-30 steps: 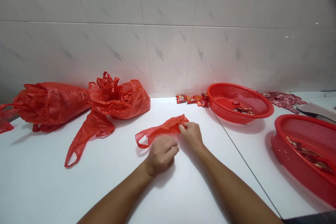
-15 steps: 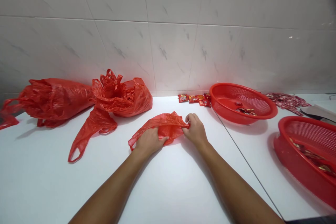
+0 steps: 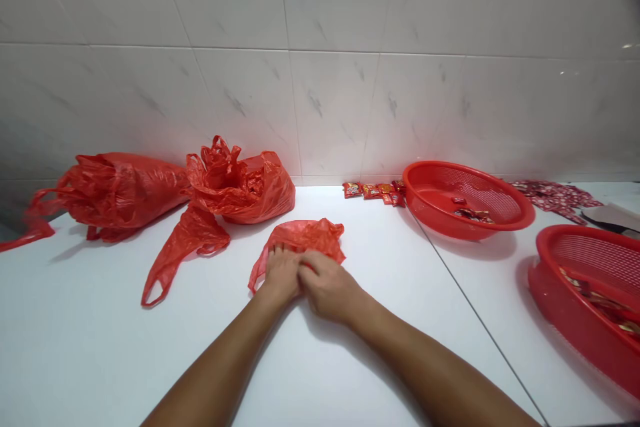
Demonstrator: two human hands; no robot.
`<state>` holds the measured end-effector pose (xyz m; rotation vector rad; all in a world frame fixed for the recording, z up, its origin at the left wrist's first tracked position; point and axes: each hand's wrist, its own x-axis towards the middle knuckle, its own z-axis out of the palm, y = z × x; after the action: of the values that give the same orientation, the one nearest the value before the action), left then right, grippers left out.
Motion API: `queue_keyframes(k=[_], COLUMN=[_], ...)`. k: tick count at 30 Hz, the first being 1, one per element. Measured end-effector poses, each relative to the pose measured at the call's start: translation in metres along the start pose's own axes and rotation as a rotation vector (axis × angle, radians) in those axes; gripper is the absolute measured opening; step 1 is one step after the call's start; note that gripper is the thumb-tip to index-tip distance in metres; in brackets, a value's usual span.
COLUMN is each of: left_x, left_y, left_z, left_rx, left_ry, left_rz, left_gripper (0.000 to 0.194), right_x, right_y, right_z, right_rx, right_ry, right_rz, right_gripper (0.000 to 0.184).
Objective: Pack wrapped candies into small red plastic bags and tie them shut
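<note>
Red plastic carrier bag (image 3: 305, 235), bunched mid-way along the white table (image 3: 100, 333), under left hand (image 3: 283, 273) and right hand (image 3: 327, 288), both narrowed and touching, grip unclear; slick film could slip or spring open if pressure eases.

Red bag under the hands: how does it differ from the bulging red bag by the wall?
The bag under the hands lies flat and bunched; the bulging red bag stands puffed out. The first looks far smaller than the second. The left hand and right hand lie over the first; no hand touches the second. Both are red plastic.
</note>
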<state>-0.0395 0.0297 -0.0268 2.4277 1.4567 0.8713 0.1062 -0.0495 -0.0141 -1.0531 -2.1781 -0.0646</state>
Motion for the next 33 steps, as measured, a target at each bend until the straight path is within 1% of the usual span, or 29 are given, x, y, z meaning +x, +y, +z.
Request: queue_keyframes(k=[1, 3, 5, 6, 7, 8, 11, 13, 14, 16, 18, 20, 21, 23, 25, 27, 28, 30, 32, 33], left_x=[-0.001, -0.003, -0.003, -0.003, -0.002, -0.001, -0.001, -0.004, -0.005, -0.008, -0.009, -0.007, -0.005, 0.001, 0.006, 0.010, 0.011, 0.011, 0.009, 0.008], left_y=[0.002, 0.005, 0.008, 0.009, 0.010, 0.012, 0.022, 0.033, 0.038, 0.048, 0.052, 0.051, 0.048, 0.042, 0.036, 0.032, 0.030, 0.029, 0.029, 0.029], left_z=[-0.002, -0.007, -0.011, -0.013, -0.014, -0.015, -0.018, -0.019, -0.018, -0.017, -0.016, -0.016, -0.016, -0.018, -0.021, -0.023, -0.023, -0.024, -0.026, -0.026], left_rx=[0.012, 0.034, 0.050, 0.055, 0.053, 0.044, -0.033, -0.089, -0.108, -0.109, -0.038, 0.068, 0.118, 0.198, 0.260, 0.311, 0.329, 0.354, 0.362, 0.362], left_ry=[-0.022, -0.094, -0.189, -0.233, -0.266, -0.283, -0.268, -0.261, -0.271, -0.325, -0.396, -0.443, -0.452, -0.449, -0.421, -0.391, -0.383, -0.381, -0.384, -0.383], left_rz=[0.000, 0.019, 0.052, 0.081, 0.122, 0.176, 0.388, 0.498, 0.524, 0.502, 0.403, 0.276, 0.209, 0.074, -0.037, -0.098, -0.112, -0.127, -0.127, -0.121], left_gripper=[0.015, 0.020, 0.026, 0.027, 0.028, 0.031, 0.046, 0.054, 0.054, 0.049, 0.041, 0.036, 0.037, 0.046, 0.053, 0.049, 0.044, 0.039, 0.045, 0.052], right_x=[0.002, 0.002, -0.001, -0.003, -0.005, -0.007, -0.011, -0.012, -0.012, -0.013, -0.014, -0.016, -0.017, -0.019, -0.021, -0.020, -0.019, -0.015, -0.011, -0.009], right_y=[0.007, 0.022, 0.034, 0.039, 0.043, 0.046, 0.053, 0.058, 0.060, 0.063, 0.066, 0.068, 0.068, 0.070, 0.070, 0.069, 0.069, 0.067, 0.064, 0.063], right_z=[0.000, -0.006, -0.017, -0.023, -0.028, -0.032, -0.039, -0.039, -0.038, -0.037, -0.036, -0.037, -0.037, -0.039, -0.042, -0.045, -0.047, -0.050, -0.052, -0.053], right_rx=[-0.041, -0.147, -0.250, -0.284, -0.292, -0.281, -0.188, -0.136, -0.117, -0.089, -0.077, -0.074, -0.072, -0.077, -0.089, -0.106, -0.114, -0.143, -0.176, -0.184], right_ry=[0.013, -0.009, -0.083, -0.125, -0.163, -0.197, -0.292, -0.360, -0.400, -0.487, -0.570, -0.627, -0.648, -0.650, -0.611, -0.549, -0.519, -0.455, -0.377, -0.343], right_rz=[0.096, 0.306, 0.481, 0.549, 0.595, 0.635, 0.761, 0.831, 0.852, 0.875, 0.890, 0.898, 0.899, 0.877, 0.828, 0.771, 0.751, 0.728, 0.704, 0.684], right_gripper=[0.024, 0.022, 0.022, 0.026, 0.033, 0.045, 0.087, 0.105, 0.111, 0.117, 0.119, 0.120, 0.121, 0.125, 0.122, 0.108, 0.097, 0.069, 0.041, 0.033])
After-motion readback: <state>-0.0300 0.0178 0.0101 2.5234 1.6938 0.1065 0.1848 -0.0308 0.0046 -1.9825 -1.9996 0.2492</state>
